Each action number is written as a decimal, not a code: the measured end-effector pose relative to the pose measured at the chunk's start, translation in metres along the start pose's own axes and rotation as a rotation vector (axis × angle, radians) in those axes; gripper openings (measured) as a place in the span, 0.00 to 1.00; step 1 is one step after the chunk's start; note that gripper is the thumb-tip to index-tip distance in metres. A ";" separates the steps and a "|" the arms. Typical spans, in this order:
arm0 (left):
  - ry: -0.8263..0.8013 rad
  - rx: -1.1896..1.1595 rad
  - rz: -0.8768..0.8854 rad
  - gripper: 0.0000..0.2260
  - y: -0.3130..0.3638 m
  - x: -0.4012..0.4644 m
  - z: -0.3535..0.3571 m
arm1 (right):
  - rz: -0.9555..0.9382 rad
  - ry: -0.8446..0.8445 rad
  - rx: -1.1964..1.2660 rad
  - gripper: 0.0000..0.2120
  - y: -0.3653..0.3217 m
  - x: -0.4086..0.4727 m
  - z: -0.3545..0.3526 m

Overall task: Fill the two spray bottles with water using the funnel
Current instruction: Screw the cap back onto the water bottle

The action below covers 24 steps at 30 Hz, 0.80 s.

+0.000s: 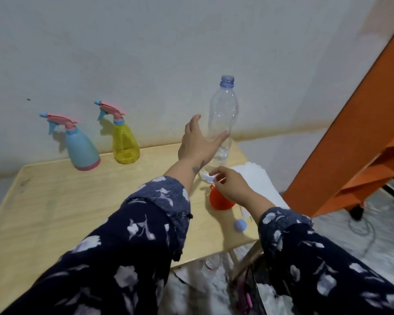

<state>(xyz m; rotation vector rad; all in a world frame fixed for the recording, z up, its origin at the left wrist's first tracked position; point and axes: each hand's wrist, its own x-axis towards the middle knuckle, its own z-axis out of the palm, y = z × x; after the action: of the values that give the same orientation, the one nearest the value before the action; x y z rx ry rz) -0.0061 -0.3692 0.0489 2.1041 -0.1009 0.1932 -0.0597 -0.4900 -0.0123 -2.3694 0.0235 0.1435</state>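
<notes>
Both hands work at the right end of the table (55, 201). Left hand (198, 142) is spread, fingers straight, beside the clear water bottle (224, 105); its thumb lies against the bottle wall, with no closed grasp. Right hand (232, 187) hangs over the red funnel (221, 200), fingers loosely curled near the base of the bottle; whether it pinches anything cannot be told. The funnel lies mouth-down on the table near the right edge, with a small blue cap (240, 226) just beside it toward the near edge. The blue spray bottle (81, 148) and the yellow spray bottle (124, 142) stand upright along the far edge, well apart from the hands, trigger heads fitted. Hazards, as a judgement: the water bottle is tall, uncapped and nearly empty, so a sideways nudge from the spread hand could tip it and spill the remaining water onto the white paper (257, 185) at the right edge. The cap sits close to the near right corner and could be knocked off by a sleeve. The remaining water appears insufficient for two bottles. Surface: pale wood, folding legs visible below. Room: plain grey wall behind, an orange wooden frame (362, 133) at right, a cable on the patterned floor.
</notes>
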 end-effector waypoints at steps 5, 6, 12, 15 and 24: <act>-0.005 -0.007 -0.027 0.48 0.023 0.014 0.017 | 0.158 -0.146 -0.353 0.31 0.036 -0.022 0.000; -0.004 0.001 -0.029 0.48 0.024 0.018 0.019 | 0.175 -0.167 -0.382 0.34 0.043 -0.027 0.005; -0.011 -0.010 -0.003 0.45 0.029 0.038 0.028 | 0.165 -0.098 -0.439 0.08 0.062 -0.040 0.031; -0.010 -0.049 0.006 0.41 0.027 0.039 0.032 | 0.182 -0.113 -0.420 0.07 0.064 -0.039 0.030; 0.037 0.017 0.016 0.31 0.024 0.031 0.029 | 0.143 -0.011 -0.033 0.05 0.019 -0.008 -0.044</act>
<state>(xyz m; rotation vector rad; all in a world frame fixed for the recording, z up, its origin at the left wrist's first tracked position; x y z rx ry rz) 0.0236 -0.4063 0.0604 2.1161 -0.0940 0.2430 -0.0644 -0.5345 0.0072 -2.3992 0.1865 0.2270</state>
